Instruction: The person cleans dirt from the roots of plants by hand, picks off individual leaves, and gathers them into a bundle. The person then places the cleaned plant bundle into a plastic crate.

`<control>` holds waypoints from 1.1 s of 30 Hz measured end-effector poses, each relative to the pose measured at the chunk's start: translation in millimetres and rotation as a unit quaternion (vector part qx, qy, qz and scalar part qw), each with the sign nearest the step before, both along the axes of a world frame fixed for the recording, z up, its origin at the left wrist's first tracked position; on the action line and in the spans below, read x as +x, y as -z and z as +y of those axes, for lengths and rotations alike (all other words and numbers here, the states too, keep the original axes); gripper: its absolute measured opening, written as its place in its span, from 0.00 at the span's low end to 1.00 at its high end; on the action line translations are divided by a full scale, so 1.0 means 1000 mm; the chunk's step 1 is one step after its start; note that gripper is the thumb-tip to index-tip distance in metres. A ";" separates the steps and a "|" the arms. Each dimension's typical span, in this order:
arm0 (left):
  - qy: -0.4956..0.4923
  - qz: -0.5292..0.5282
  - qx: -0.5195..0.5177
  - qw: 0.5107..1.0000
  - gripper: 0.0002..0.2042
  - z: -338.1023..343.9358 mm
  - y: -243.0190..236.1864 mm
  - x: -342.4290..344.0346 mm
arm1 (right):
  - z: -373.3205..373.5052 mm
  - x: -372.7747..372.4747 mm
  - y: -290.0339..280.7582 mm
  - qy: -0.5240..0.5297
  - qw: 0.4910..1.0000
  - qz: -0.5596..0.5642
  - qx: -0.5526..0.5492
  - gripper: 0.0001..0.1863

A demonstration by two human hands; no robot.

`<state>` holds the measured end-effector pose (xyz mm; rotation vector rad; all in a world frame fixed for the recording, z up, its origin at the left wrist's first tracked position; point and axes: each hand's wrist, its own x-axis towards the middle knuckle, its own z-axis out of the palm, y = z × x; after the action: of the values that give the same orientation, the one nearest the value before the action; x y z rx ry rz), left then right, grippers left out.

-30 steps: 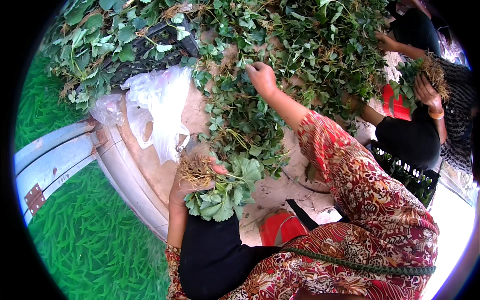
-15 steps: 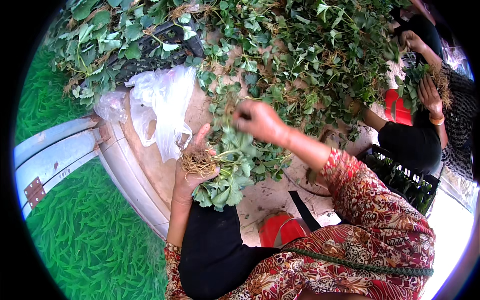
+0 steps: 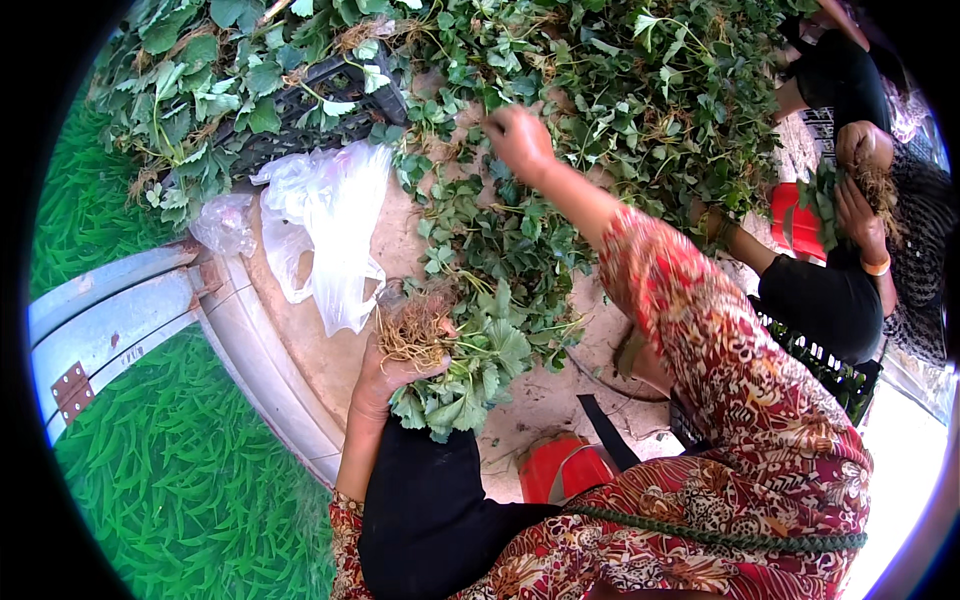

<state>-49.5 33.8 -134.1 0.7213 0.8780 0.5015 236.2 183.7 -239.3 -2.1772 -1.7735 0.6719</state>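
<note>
My left hand (image 3: 385,372) is wrapped round a bundle of bare-root strawberry seedlings (image 3: 470,375) above my left knee. Its tangle of brown roots (image 3: 415,332) points up and toward the hand, while the leaves fan out to the right. My right hand (image 3: 522,143) is stretched out over a wide heap of loose strawberry seedlings (image 3: 640,110). Its fingers are curled in, and whether anything sits in them is hidden.
A black crate (image 3: 345,85) piled with seedlings stands at the far left, by white plastic bags (image 3: 325,225). A blue metal rail (image 3: 120,310) edges the left side. A red stool (image 3: 565,465) is beside me. At right sits another person (image 3: 860,210) holding seedlings.
My right hand has gone from just above the held bundle forward over the heap. The bundle in my left hand has shifted slightly right and down. The other person's hands have come together.
</note>
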 end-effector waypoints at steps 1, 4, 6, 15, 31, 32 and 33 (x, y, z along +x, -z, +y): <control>0.005 -0.008 -0.007 1.000 0.28 0.003 -0.003 0.003 | 0.019 0.015 0.018 -0.013 0.999 -0.033 -0.012 0.10; 0.028 -0.028 -0.015 0.999 0.30 0.001 0.004 -0.007 | 0.041 0.014 0.033 -0.054 0.986 -0.134 -0.086 0.11; 0.052 -0.018 0.011 0.998 0.32 -0.001 0.008 -0.012 | 0.044 0.012 0.030 -0.070 0.975 -0.154 -0.146 0.12; 0.065 -0.070 0.009 0.995 0.27 0.003 0.005 -0.011 | 0.002 0.061 -0.044 0.145 0.805 0.541 -0.197 0.07; -0.095 0.002 -0.099 0.991 0.27 -0.012 0.015 -0.015 | -0.134 -0.082 -0.100 -0.074 0.809 0.534 -0.234 0.10; -0.119 0.026 -0.130 0.984 0.26 -0.016 0.019 -0.020 | -0.122 -0.079 -0.100 -0.032 0.794 0.556 -0.243 0.11; -0.144 -0.039 -0.132 0.980 0.21 -0.006 -0.001 -0.006 | -0.108 -0.071 -0.080 -0.060 0.911 0.401 -0.077 0.12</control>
<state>-55.9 27.3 -132.6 0.3298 0.9596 0.6505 165.7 75.8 -159.4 -1.5002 -1.4181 1.5082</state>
